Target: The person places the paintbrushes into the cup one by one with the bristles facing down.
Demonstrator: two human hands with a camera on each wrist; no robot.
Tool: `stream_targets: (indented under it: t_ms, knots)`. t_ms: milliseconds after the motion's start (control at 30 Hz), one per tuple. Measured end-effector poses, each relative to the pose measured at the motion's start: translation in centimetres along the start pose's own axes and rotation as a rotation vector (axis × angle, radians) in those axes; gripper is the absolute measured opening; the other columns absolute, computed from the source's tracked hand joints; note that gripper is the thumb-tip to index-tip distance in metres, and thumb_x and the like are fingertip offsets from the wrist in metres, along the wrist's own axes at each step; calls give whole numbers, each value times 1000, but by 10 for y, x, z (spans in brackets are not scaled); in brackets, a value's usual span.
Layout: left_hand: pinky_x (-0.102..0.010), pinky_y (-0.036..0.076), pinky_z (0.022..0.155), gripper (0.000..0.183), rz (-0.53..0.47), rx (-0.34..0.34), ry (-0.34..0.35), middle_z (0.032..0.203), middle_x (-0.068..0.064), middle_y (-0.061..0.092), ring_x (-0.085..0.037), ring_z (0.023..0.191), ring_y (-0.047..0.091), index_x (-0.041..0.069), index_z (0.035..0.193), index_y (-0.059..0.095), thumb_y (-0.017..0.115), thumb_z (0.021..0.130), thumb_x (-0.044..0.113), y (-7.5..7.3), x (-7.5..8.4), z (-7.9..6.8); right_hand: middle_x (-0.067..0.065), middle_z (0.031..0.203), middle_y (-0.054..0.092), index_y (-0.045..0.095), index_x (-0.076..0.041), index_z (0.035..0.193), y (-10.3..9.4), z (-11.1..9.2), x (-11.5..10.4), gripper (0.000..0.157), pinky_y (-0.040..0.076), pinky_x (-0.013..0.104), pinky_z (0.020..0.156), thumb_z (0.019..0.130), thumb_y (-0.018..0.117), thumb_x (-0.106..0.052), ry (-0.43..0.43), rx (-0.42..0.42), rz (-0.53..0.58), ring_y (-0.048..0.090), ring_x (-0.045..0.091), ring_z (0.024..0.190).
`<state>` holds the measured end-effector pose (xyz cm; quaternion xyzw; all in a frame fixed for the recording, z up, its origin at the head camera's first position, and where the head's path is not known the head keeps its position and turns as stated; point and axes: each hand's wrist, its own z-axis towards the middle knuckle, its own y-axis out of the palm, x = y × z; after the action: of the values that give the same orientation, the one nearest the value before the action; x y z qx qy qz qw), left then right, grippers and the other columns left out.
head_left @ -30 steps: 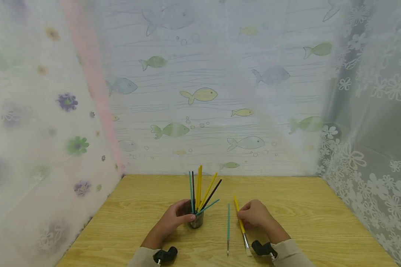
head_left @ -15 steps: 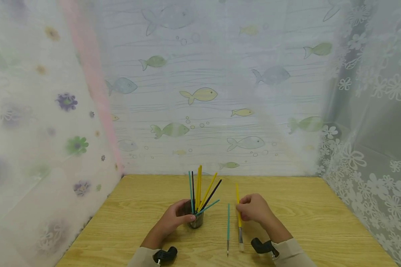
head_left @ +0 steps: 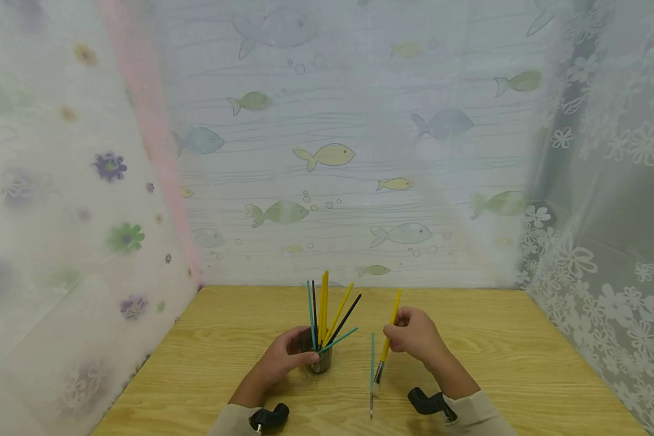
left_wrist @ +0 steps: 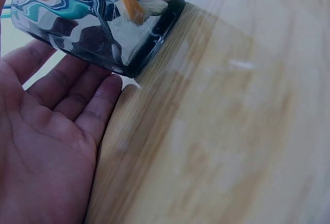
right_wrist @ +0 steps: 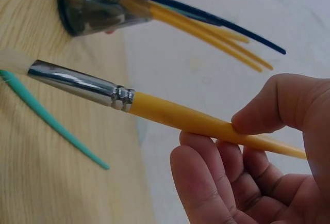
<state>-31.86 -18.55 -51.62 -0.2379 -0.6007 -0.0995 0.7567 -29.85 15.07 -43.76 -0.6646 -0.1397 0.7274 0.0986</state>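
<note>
My left hand (head_left: 280,360) holds a dark, see-through glass (head_left: 321,365), thumb across its near side and fingers around the back. Several paintbrushes with yellow, teal and dark blue handles (head_left: 338,313) stand in it, bristles down; an orange-brown brush tip (left_wrist: 130,4) shows through the glass in the left wrist view. My right hand (head_left: 416,336) pinches a yellow paintbrush (right_wrist: 178,120) between thumb and fingers. Its pale, flat bristles point down and left, its handle leans up and right. Under those bristles lies a thin teal paintbrush (head_left: 373,363) on the table.
The wooden table (head_left: 240,315) runs back to a hanging sheet with fish prints (head_left: 335,154). Flowered sheets hang on the left (head_left: 125,236) and right (head_left: 648,272). Black camera mounts (head_left: 426,401) sit on both wrists.
My right hand has raised the yellow paintbrush and turned it, so its bristles swung from lower right to lower left, over the teal paintbrush. My left hand and the glass stay put.
</note>
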Motion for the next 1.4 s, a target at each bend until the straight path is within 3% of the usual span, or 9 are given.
stream_targets:
  t_ms: [233, 733, 900, 1133, 1400]
  knots:
    - [-28, 54, 100, 55, -6, -1, 2, 141, -15, 60, -25, 126, 62, 11, 151, 50, 70, 100, 18, 0, 0, 0, 12, 92, 65, 65, -2, 99, 0, -4, -14, 13, 64, 35, 66, 90, 70, -11, -39, 48, 36, 72, 25, 73]
    - [-28, 54, 99, 55, 6, -1, -11, 140, -16, 60, -24, 124, 63, 10, 151, 50, 70, 100, 18, 0, 1, 0, 11, 94, 76, 74, -4, 104, 2, -11, -28, 16, 64, 35, 76, 98, 74, -19, -140, 47, 121, 77, 24, 85]
    - [-29, 52, 102, 56, 18, 18, -39, 147, -18, 55, -28, 131, 58, 9, 155, 45, 65, 104, 21, -1, 1, -1, 12, 96, 76, 74, -2, 104, 2, -12, -31, 18, 64, 32, 75, 97, 74, -19, -173, 49, 156, 77, 24, 86]
    - [-44, 44, 114, 61, 50, 69, -76, 158, -18, 46, -34, 144, 48, 6, 159, 39, 59, 107, 29, -1, 1, -2, 15, 99, 76, 73, 2, 107, 1, -16, -37, 32, 64, 35, 78, 95, 78, -27, -195, 41, 219, 78, 24, 87]
    - [-26, 52, 101, 56, 9, 32, -51, 146, -15, 58, -16, 125, 62, 6, 156, 44, 61, 106, 23, -1, 1, -1, 18, 102, 76, 73, -1, 110, 3, -18, -40, 32, 64, 35, 77, 95, 78, -27, -202, 53, 256, 78, 23, 86]
